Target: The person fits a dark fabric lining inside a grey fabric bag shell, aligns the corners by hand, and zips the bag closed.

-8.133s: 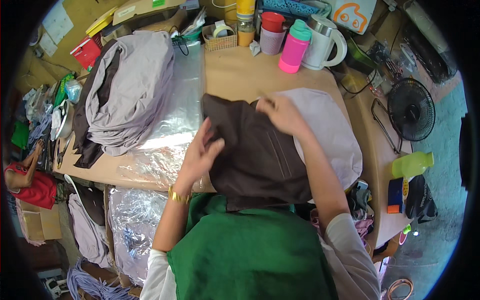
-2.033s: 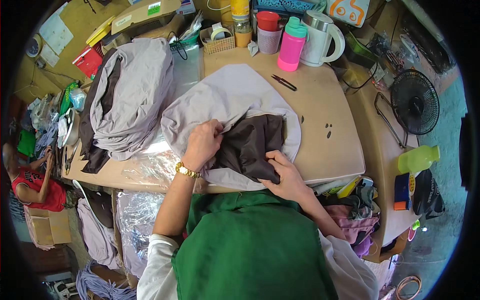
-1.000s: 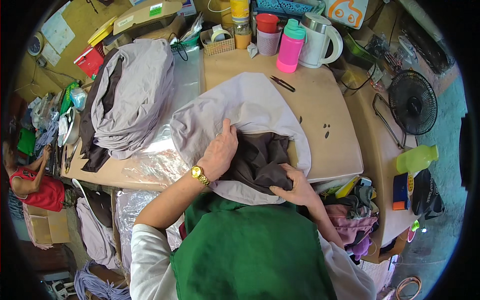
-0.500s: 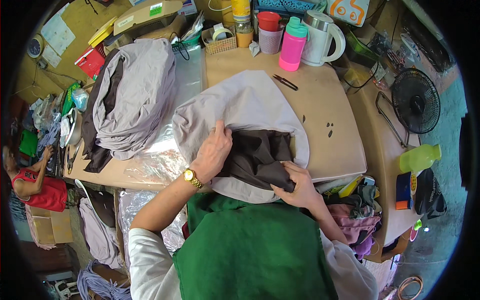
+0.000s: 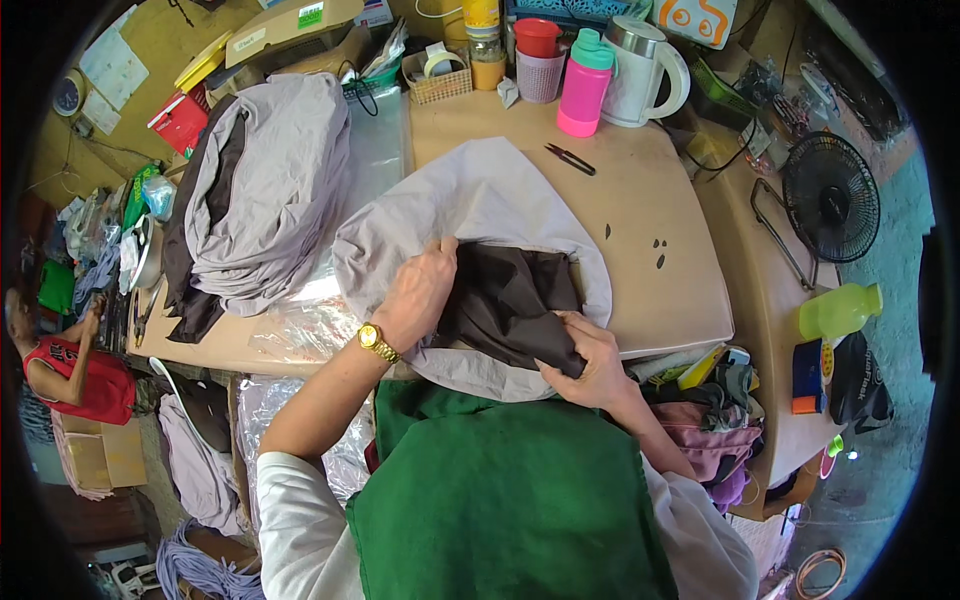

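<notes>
Dark brown cloth (image 5: 510, 295) lies bunched between the two hands in the head view, inside a light grey cloth (image 5: 485, 195) that rings it and spreads away beyond the fingers. The right hand (image 5: 597, 365) pinches a dark fold between thumb and fingers. The left hand (image 5: 418, 292) has its fingers curled at the line where grey meets dark; whether they pinch it cannot be told.

The near edge of the surface (image 5: 645, 180) runs just beside the right hand, and the grey cloth reaches that edge below both hands. Ahead of and to the right of the right hand, the surface gives open room as far as its rounded side edge, with small black snips (image 5: 570, 159) and a few dark marks on it. Left of the left hand, a grey cloth pile (image 5: 290, 190) and clear plastic (image 5: 385, 150) narrow the room. Well ahead of the hands, a pink bottle (image 5: 583, 100) and a white kettle (image 5: 630, 85) bound the far side.

A green label (image 5: 311, 13) sits on the cardboard box far ahead of the left hand; pale lettering marks a black bag (image 5: 858, 380) well right of the right hand.
</notes>
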